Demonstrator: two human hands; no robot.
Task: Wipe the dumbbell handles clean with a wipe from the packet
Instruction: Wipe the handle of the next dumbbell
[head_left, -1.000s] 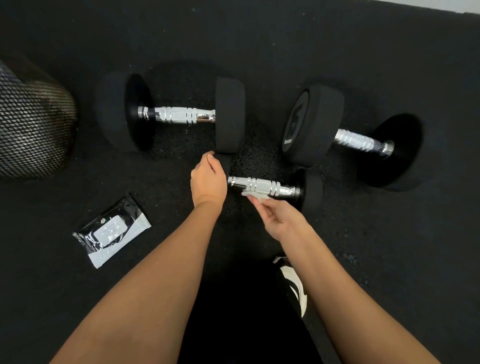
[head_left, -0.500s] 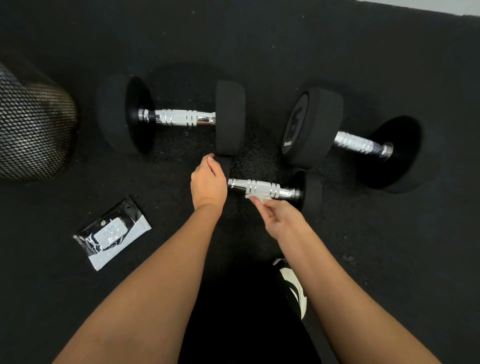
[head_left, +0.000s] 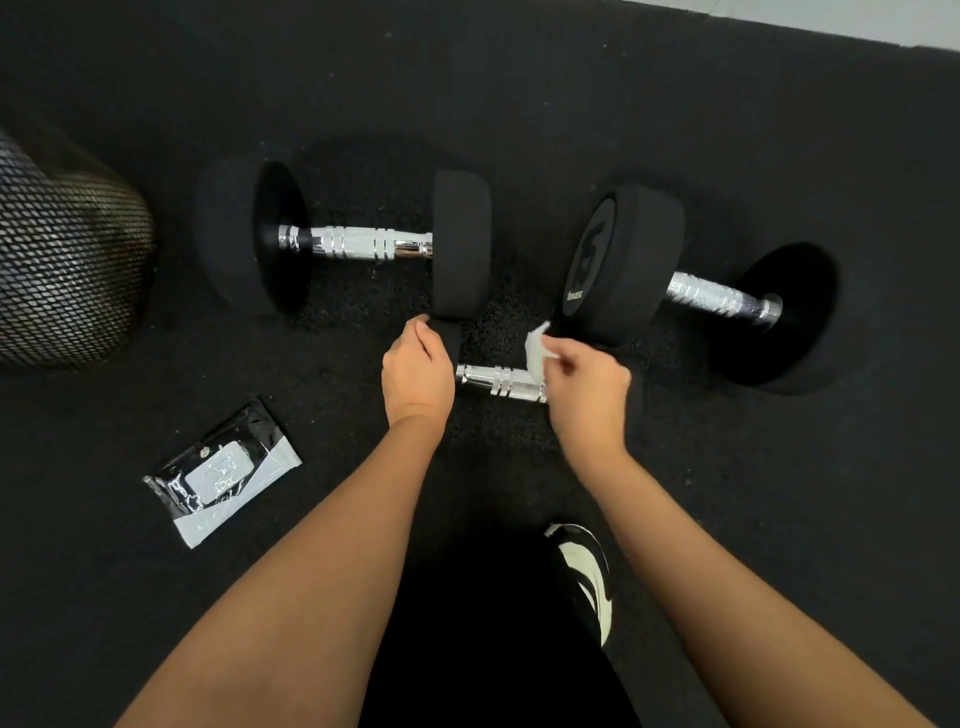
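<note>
A small dumbbell lies nearest me, its chrome handle (head_left: 497, 380) showing between my hands. My left hand (head_left: 417, 370) grips its left black end. My right hand (head_left: 587, 387) pinches a white wipe (head_left: 536, 352) draped over the handle's right part and hides the dumbbell's right end. A large dumbbell (head_left: 363, 243) with a chrome handle lies behind on the left. Another large dumbbell (head_left: 711, 293) lies at the right, angled. The black and white wipe packet (head_left: 223, 470) lies on the floor to my left.
The floor is black rubber matting (head_left: 779, 519). A black mesh object (head_left: 62, 270) sits at the far left edge. My shoe (head_left: 584, 577), black and white, is below my right forearm. A pale floor strip (head_left: 883, 21) shows at the top right.
My right hand has come from under the small handle up over its right part, lifting the wipe above the bar. My left hand has stayed on the left end.
</note>
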